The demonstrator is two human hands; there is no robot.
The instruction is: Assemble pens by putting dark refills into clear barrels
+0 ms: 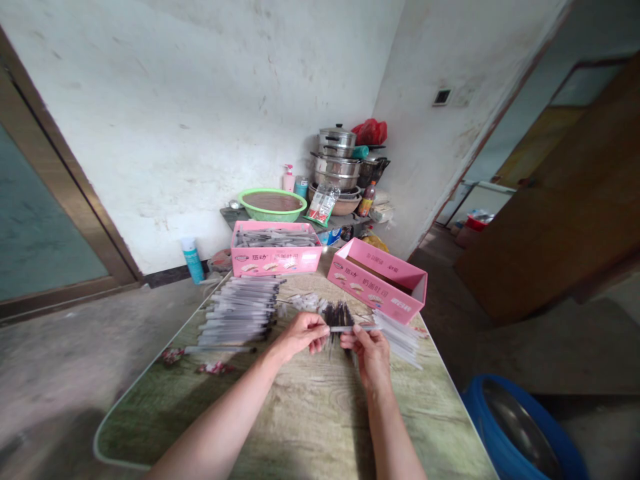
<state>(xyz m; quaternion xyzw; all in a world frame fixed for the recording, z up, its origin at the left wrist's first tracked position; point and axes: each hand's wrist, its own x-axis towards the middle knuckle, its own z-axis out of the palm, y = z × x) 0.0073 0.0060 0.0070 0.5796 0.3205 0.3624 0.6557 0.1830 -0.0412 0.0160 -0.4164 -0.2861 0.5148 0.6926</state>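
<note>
Below centre, I see left hand [304, 333] and right hand [371, 350] pinching what looks like a tube [342, 329]; a slack grip could drop it.

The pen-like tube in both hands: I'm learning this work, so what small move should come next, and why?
Perhaps press gently inward along the pen-like tube: the left hand pinches one end and the right hand grips farther along, so both seem placed for it.
</note>
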